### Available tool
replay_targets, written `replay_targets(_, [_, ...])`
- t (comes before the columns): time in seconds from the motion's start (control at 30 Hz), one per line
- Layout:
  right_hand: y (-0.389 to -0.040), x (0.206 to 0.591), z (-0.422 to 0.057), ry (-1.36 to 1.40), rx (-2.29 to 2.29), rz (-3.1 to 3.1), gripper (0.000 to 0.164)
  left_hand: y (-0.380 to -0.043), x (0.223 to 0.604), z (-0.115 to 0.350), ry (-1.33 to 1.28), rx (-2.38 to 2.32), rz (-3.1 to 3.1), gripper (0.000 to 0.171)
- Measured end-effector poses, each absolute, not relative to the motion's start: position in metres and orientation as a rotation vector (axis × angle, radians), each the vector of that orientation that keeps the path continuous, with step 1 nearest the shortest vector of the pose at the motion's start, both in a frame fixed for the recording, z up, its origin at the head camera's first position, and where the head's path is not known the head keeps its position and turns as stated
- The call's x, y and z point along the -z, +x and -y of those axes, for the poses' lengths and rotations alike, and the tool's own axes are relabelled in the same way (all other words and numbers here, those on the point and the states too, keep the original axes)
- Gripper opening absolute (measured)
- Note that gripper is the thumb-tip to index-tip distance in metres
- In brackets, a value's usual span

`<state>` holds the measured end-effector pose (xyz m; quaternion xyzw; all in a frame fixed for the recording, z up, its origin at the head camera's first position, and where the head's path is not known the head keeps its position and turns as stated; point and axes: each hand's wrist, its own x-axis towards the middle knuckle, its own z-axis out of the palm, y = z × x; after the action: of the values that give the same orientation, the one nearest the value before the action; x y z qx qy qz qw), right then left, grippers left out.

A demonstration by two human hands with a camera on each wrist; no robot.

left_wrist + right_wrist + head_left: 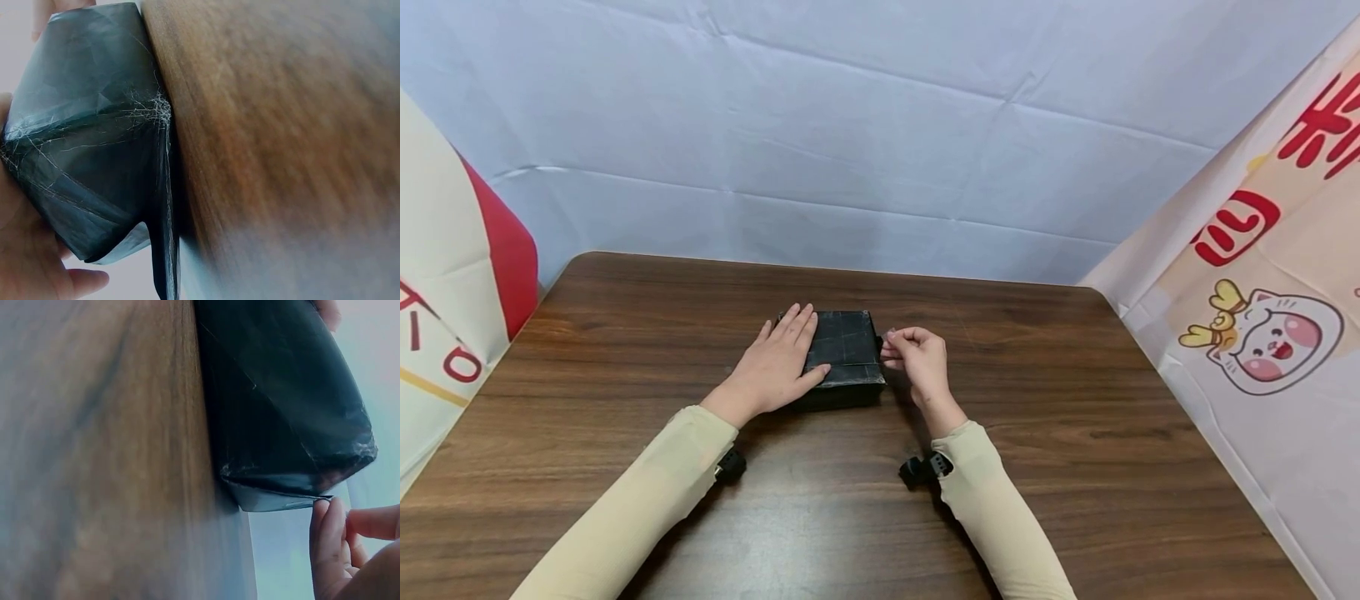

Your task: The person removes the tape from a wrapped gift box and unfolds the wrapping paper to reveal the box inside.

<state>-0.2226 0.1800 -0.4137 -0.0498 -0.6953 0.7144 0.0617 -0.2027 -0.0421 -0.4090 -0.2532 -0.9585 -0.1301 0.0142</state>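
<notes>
A box wrapped in creased black plastic (846, 337) lies on the wooden table, its edges scuffed white. My left hand (775, 358) rests flat on the left part of its top, fingers straight and thumb stretched out to the right. At the box's right end, my right hand (921, 362) has curled fingers and pinches the edge of a black plastic flap (275, 499). The right wrist view shows that flap sticking out from the end of the box. In the left wrist view, a loose black flap (164, 250) stands out at the left end. The box's contents are hidden.
The brown wooden table (1060, 450) stretches around the box on all sides. A pale cloth (880, 150) hangs behind its far edge. Printed cloths hang at the left (445, 275) and the right (1270, 350). Each wrist wears a small black camera (917, 472).
</notes>
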Motion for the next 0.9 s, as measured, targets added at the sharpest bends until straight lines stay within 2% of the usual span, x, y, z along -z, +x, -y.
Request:
replay_targets(0.47, [-0.221,0.414,-0.206,-0.195,-2.286,2.118,0.012,-0.201,0.407,0.043,-0.796,0.404,2.985,0.077])
replay_targets(0.9, [-0.225,0.421,-0.230,-0.371,-2.502,2.111,0.014,-0.201,0.408,0.043,-0.792,0.394,2.989,0.078])
